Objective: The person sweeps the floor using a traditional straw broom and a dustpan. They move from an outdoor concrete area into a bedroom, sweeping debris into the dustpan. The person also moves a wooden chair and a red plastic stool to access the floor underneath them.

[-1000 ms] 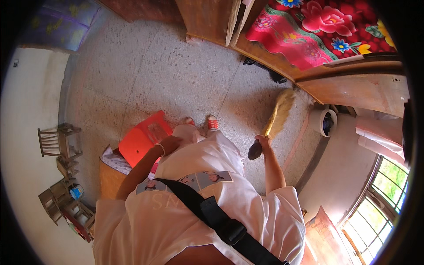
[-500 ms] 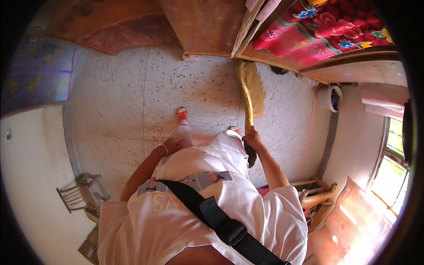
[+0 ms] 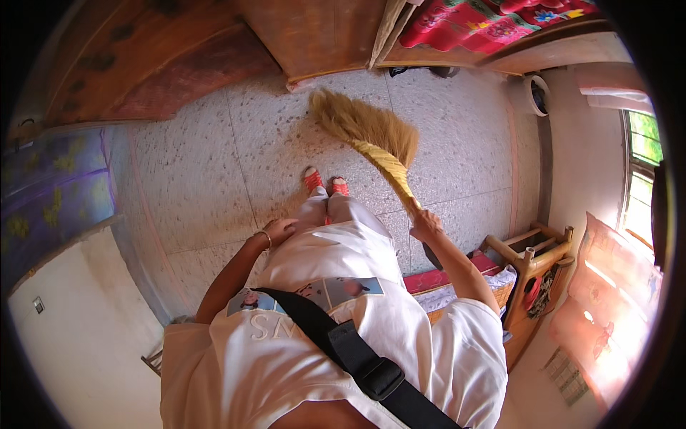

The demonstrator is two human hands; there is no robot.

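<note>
My right hand (image 3: 426, 226) is wrapped round the handle of a soft grass broom (image 3: 386, 166). The yellow bound neck of the broom rises up and left from my fist, and its tan bristles (image 3: 350, 118) fan out over the speckled floor ahead of my feet. A dark handle end shows below the fist. My left hand (image 3: 280, 231) holds nothing and lies against my left thigh, its fingers loosely extended. A light bracelet (image 3: 267, 239) is round that wrist.
Wooden furniture (image 3: 321, 39) stands along the far side, with red flowered cloth (image 3: 471, 25) at its right. A white bin (image 3: 534, 96) sits in the far right corner. A wooden chair-like frame (image 3: 532, 252) is close at my right. Purple cloth (image 3: 61, 179) hangs at the left.
The broom has swung left, its bristles now ahead of my feet instead of near the furniture at right. My feet have come together, and the view has shifted.
</note>
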